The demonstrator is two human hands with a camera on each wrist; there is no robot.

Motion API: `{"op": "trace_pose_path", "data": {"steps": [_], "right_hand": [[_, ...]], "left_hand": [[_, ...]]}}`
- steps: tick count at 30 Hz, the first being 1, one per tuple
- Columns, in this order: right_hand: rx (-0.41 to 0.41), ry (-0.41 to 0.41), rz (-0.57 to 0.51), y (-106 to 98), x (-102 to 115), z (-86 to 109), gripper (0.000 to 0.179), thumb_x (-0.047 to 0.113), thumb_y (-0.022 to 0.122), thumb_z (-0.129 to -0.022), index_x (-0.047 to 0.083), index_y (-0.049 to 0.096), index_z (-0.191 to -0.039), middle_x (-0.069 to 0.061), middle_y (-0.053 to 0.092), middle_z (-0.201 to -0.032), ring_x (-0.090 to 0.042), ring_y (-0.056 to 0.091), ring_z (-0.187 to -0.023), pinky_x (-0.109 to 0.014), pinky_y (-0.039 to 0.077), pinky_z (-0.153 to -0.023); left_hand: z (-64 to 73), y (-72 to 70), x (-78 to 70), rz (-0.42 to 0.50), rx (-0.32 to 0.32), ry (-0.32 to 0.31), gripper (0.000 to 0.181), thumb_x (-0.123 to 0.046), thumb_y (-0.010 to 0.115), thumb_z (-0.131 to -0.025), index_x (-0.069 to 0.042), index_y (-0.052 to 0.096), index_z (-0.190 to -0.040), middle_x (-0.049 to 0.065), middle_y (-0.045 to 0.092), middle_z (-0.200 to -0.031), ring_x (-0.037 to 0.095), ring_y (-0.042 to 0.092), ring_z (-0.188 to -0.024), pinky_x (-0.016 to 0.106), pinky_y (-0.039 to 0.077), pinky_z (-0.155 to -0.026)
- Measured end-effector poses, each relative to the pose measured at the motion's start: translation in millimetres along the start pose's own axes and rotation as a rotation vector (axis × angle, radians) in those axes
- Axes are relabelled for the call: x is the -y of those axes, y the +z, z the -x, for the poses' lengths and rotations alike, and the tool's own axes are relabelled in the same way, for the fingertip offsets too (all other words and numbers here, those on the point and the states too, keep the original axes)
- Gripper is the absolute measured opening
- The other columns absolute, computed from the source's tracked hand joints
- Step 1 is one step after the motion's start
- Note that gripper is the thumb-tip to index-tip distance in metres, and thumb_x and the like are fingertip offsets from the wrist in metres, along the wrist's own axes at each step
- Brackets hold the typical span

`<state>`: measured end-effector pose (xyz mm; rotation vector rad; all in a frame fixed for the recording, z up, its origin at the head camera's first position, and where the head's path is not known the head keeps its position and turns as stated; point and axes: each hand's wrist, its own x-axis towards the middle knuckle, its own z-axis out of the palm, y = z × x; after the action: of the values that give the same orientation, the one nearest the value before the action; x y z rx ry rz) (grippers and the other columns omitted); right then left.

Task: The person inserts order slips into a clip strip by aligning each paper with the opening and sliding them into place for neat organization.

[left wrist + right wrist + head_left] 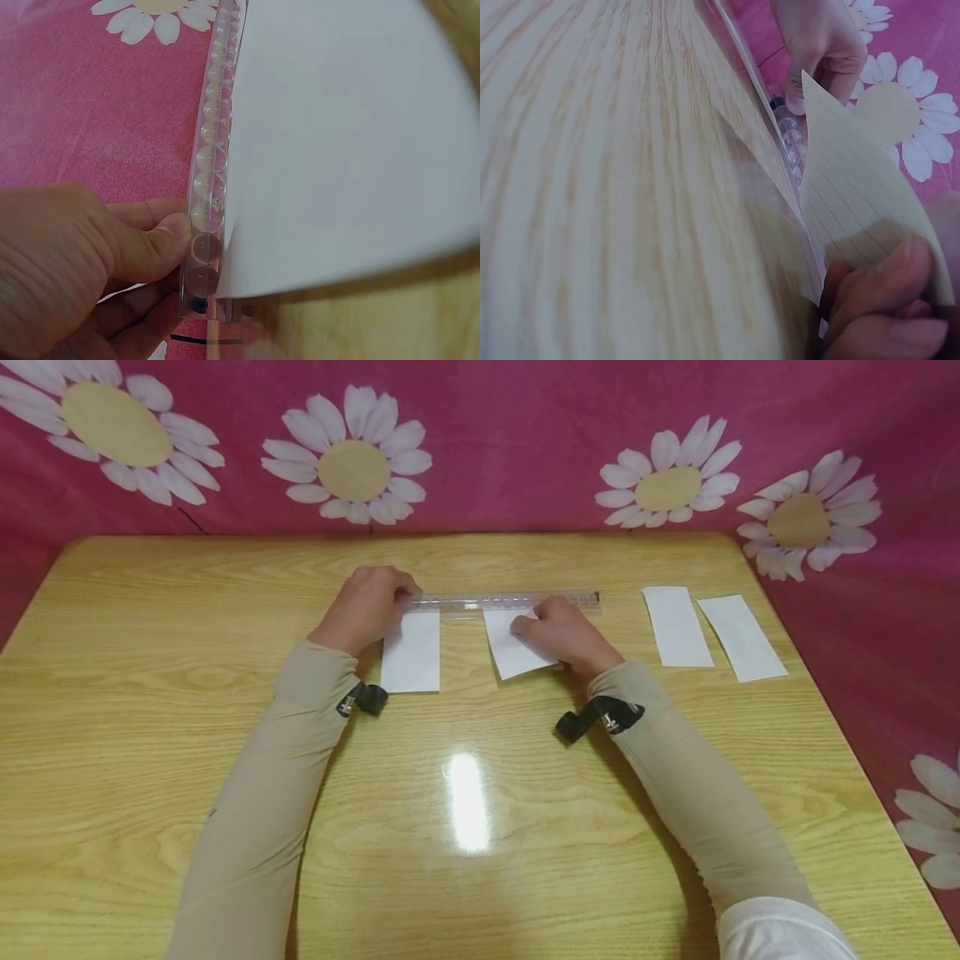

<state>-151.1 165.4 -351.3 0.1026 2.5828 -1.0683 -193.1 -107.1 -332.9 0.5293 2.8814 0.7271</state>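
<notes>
Beige sleeves [251,810] foremost; left hand [367,606] pinches clear bar [465,602], right hand [567,639] pinches white paper [512,646].

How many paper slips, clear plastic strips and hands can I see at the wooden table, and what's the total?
Paper slips: 4
Clear plastic strip: 1
Hands: 2 (left hand, right hand)
Total: 7
</notes>
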Motion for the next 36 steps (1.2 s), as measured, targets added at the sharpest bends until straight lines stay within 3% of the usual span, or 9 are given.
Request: {"op": "trace_pose_path", "data": {"steps": [13, 28, 36], "right_hand": [[0.008, -0.002, -0.025, 4, 3, -0.8, 0.028, 0.034, 0.058, -0.097, 0.01, 0.055, -0.084, -0.006, 0.054, -0.086, -0.017, 0.049, -0.062, -0.028, 0.042, -0.05], [-0.008, -0.003, -0.03, 9, 8, -0.5, 0.034, 0.033, 0.059, -0.094, 0.016, 0.041, -0.07, 0.001, 0.043, -0.069, -0.014, 0.04, -0.052, -0.029, 0.036, -0.043], [0.002, -0.009, -0.073, 11, 11, -0.5, 0.028, 0.032, 0.059, -0.095, 0.013, 0.049, -0.077, -0.003, 0.051, -0.081, -0.015, 0.046, -0.059, -0.028, 0.039, -0.048]], "left_hand": [[-1.6, -0.1, 0.6, 0.004, 0.008, -0.003, 0.028, -0.004, 0.057, -0.103, -0.004, 0.075, -0.125, 0.016, 0.071, -0.134, 0.031, 0.062, -0.127, 0.046, 0.05, -0.115], [-1.1, 0.6, 1.0, 0.012, 0.004, -0.002, 0.028, -0.003, 0.057, -0.103, -0.005, 0.075, -0.124, 0.015, 0.071, -0.133, 0.031, 0.063, -0.126, 0.046, 0.05, -0.114], [-1.2, 0.1, 0.6, 0.014, 0.007, -0.005, 0.028, -0.004, 0.057, -0.103, -0.004, 0.075, -0.124, 0.015, 0.071, -0.134, 0.031, 0.062, -0.126, 0.046, 0.05, -0.114]]}}
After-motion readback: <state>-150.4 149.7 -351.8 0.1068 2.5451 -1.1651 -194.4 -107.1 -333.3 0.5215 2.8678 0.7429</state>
